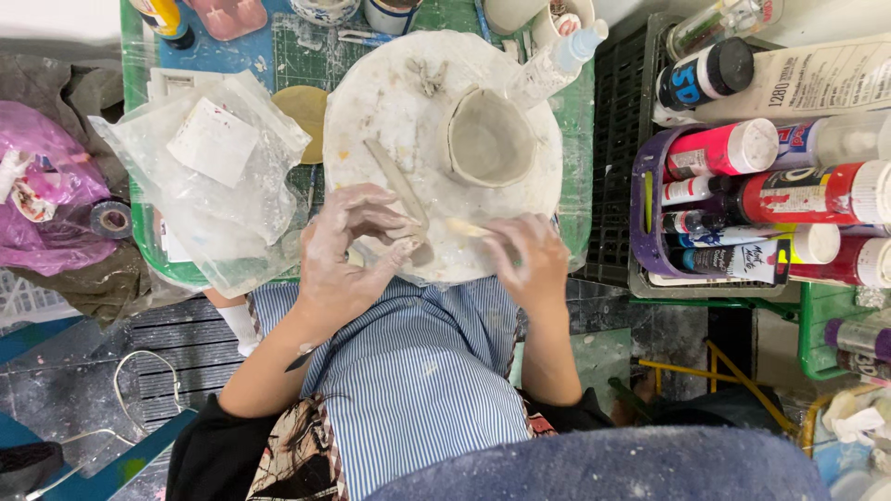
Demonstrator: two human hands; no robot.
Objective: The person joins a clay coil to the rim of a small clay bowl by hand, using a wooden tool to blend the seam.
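Looking down from the head camera, I see both hands at work over a round, clay-smeared white board (pixel 390 102) on a green tabletop (pixel 306 51). I take that board as my landmark. At its near edge, the left hand (pixel 339 250), coated in pale clay, curls its fingers around a small lump of clay (pixel 394 243), pinching it. Just beside it, also at the near edge, the right hand (pixel 529 264) grips a slim wooden modelling tool (pixel 464 227) whose tip points toward the lump. On the board's right half stands a small unfinished clay cup (pixel 487 139), upright and apart from both hands. A flat wooden stick (pixel 397 181) lies across the board's middle. Left of the board sits a heap of clear plastic bags (pixel 213 172); to its right, a purple tray of paint bottles (pixel 742 199). I judge that the tool could gouge or tear the soft lump if pressed hard, and a stray wrist could dent the cup's thin wall.
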